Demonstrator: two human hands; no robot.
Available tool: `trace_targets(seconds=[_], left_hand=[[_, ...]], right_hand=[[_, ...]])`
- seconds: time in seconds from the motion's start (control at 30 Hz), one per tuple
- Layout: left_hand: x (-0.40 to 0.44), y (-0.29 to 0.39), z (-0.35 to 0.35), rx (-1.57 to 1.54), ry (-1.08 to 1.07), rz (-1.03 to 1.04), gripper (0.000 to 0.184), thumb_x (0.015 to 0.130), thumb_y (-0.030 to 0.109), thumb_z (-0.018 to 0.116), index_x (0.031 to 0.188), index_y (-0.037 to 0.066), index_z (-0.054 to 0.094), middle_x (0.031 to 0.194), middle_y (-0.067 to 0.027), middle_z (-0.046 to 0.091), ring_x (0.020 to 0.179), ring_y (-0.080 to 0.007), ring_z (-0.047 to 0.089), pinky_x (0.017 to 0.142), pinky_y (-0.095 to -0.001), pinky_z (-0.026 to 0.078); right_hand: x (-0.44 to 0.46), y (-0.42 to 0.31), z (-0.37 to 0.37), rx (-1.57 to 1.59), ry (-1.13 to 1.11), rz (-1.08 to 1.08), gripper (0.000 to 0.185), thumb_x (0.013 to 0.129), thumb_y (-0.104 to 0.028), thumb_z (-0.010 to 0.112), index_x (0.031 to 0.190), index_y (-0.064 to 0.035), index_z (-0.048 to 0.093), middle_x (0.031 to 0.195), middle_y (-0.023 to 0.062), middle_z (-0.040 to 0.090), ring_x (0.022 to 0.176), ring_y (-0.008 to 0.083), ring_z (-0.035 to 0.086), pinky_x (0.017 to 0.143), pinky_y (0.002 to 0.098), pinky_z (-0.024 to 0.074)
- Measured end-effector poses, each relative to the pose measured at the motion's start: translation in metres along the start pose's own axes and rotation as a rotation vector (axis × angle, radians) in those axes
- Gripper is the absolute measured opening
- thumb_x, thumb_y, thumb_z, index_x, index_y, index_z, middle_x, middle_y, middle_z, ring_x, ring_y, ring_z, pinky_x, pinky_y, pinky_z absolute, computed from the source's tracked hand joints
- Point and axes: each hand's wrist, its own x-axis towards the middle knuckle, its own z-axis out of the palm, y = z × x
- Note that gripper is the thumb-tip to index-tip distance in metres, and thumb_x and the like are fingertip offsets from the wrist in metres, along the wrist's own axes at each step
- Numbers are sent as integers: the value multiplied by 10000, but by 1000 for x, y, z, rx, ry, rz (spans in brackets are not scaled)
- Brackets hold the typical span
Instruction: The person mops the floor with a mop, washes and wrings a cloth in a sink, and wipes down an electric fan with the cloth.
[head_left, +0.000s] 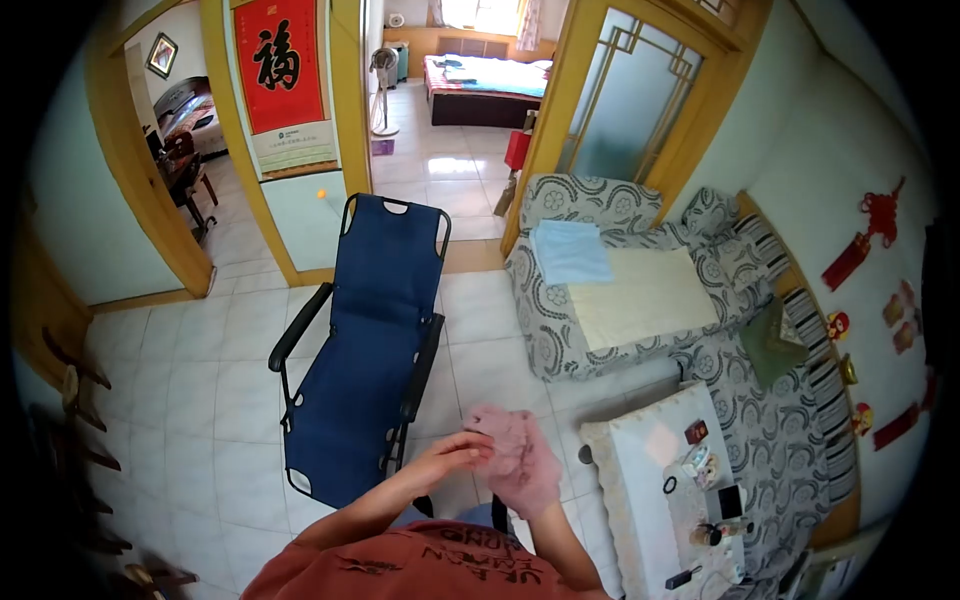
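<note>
A crumpled pink cloth [522,462] is held in front of my red shirt, low in the middle of the view. My left hand [462,456] reaches in from the left, its fingers together against the cloth's upper left edge. The cloth covers my right hand, so its fingers do not show; only the wrist and forearm come out below it. Just ahead and to the left stands a blue reclining chair [375,300] with black armrests, unfolded on the tiled floor.
To the right are a patterned sofa [545,335] with a light blue cloth [570,252] on it and a low table [640,500] bearing several small items. Doorways open ahead, one showing a bed [480,108] and a fan [383,90]. Wooden chair parts show at the far left.
</note>
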Motion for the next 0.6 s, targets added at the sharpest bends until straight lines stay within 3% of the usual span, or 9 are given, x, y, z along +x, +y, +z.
trace_targets(seconds=[0.03,0.1,0.2,0.3,0.4,0.43,0.5,0.53,0.6], left_hand=[[14,12,-5,-3,2,-3,477,961,187,515,1405,39,420,1331,-116,515,1217,-217,492,1042,-347,358],[42,35,-7,171,73,203,492,941,145,552,1415,88,432,1343,-102,502,1250,-180,450,1030,-318,350],[100,50,-22,255,18,191,501,932,85,553,1417,98,428,1387,-99,452,1167,-178,513,996,-300,384],[164,62,-43,188,48,175,482,932,62,551,1401,77,444,1318,-93,517,1158,-149,517,976,-292,410],[212,96,-60,195,171,143,409,931,58,553,1338,44,510,1185,-79,610,1106,-144,558,948,-272,432],[225,109,-60,173,256,149,365,925,22,538,1289,37,559,1123,-64,645,1076,-126,565,952,-276,418],[252,123,-72,122,328,137,347,921,18,538,1266,33,571,1111,-73,648,1058,-127,575,933,-275,431],[261,128,-78,81,369,115,334,922,21,536,1253,30,579,1101,-76,652,1051,-133,584,922,-278,439],[282,136,-92,64,423,112,317,922,39,539,1236,22,585,1092,-82,655,1044,-144,593,911,-285,448]], right_hand=[[7,-18,2,81,65,12,475,1021,-418,315,1239,-51,523,1158,105,620,1091,223,569,922,360,447],[39,-46,-9,69,25,-1,458,1015,-406,328,1262,-61,500,1197,92,593,1120,217,547,945,356,429],[92,-84,-39,44,-86,-50,440,995,-369,367,1332,-92,430,1313,54,511,1206,201,482,1013,343,372],[133,-135,-62,35,-124,-59,459,982,-344,393,1378,-113,383,1391,29,456,1264,191,439,1058,335,335],[181,-213,-48,-1631,-239,-574,302,875,-156,444,1170,-158,507,1251,28,529,1197,209,487,988,297,378],[201,-229,-56,-1624,-233,-553,302,875,-156,444,1170,-158,507,1251,28,529,1197,209,487,988,297,378],[255,-257,-82,-802,-67,-260,210,837,-139,485,1042,-176,508,1084,-4,536,1045,184,530,897,282,405],[278,-276,-94,-798,-65,-240,210,837,-139,485,1042,-176,508,1084,-4,536,1045,184,530,897,282,405],[322,-324,-123,-2105,-241,-530,122,799,-131,508,915,-168,509,990,6,527,910,179,530,837,299,412]])
